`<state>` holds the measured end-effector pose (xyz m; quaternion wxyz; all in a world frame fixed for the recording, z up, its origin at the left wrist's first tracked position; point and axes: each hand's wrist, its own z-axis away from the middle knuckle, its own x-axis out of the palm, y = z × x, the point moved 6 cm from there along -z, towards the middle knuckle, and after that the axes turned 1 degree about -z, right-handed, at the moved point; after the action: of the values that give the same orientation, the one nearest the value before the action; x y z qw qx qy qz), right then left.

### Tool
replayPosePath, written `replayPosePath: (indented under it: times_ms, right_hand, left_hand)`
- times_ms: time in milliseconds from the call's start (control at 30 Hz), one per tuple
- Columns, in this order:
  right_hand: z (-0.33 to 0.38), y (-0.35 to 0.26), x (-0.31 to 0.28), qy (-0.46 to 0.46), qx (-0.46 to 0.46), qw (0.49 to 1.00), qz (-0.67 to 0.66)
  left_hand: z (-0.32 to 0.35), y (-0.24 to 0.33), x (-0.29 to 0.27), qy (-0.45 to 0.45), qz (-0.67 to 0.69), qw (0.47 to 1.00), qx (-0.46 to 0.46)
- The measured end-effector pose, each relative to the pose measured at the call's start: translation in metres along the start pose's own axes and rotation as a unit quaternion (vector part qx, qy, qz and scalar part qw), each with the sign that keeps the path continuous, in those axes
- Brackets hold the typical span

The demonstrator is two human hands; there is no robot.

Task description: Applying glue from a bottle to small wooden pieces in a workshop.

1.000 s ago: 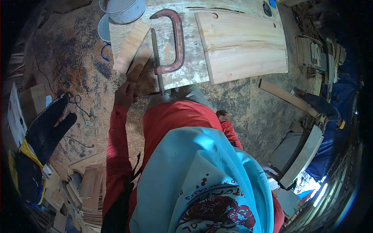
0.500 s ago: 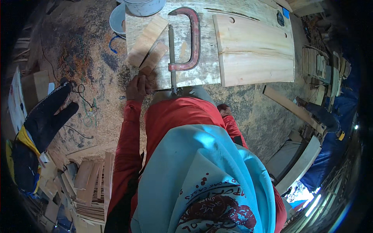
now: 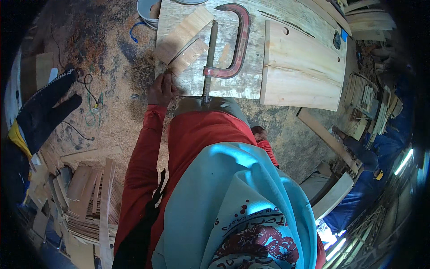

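Observation:
My left hand (image 3: pixel 161 89) is at the near left corner of the workbench (image 3: pixel 244 91), fingers pressed together. Its fingertips meet the near end of a small wood piece (image 3: pixel 190 55); whatever they pinch is hidden. Beyond it a longer flat wood piece (image 3: pixel 190 28) lies slanted, with a dark narrow gap between the two. To their right a big red C-clamp (image 3: pixel 242 42) lies on the bench, its threaded screw (image 3: pixel 211 56) reaching past the near edge. My right hand (image 3: pixel 259 133) hangs low beside my body, partly covered by my clothing, its fingers not clear.
A wide pale board (image 3: pixel 307 67) with a round hole lies on the bench's right side. Grey buckets (image 3: pixel 150 14) stand at the far left corner. Sawdust covers the floor (image 3: pixel 123 96). Dark clothing (image 3: pixel 42 112) and stacked boards (image 3: pixel 85 197) are at left; a plank (image 3: pixel 327 136) leans at right.
The whole view has shifted and turned slightly, so the bench and clamp appear farther right. My left hand stays by the small wood piece; my right hand still hangs at my side.

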<state>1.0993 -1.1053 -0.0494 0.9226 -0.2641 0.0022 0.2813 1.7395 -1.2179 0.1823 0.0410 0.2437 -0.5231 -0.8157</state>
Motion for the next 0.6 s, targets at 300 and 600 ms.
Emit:
replayPosePath:
  times_ms: [300, 600]
  right_hand:
    - [0.047, -0.093, 0.005, 0.092, 0.006, 0.992, -0.089]
    - [0.044, -0.118, 0.025, 0.138, 0.170, 0.937, -0.271]
  left_hand:
    - [0.002, 0.007, -0.001, 0.003, -0.012, 1.000, -0.016]
    - [0.000, 0.012, -0.002, -0.006, 0.002, 1.000, -0.005]
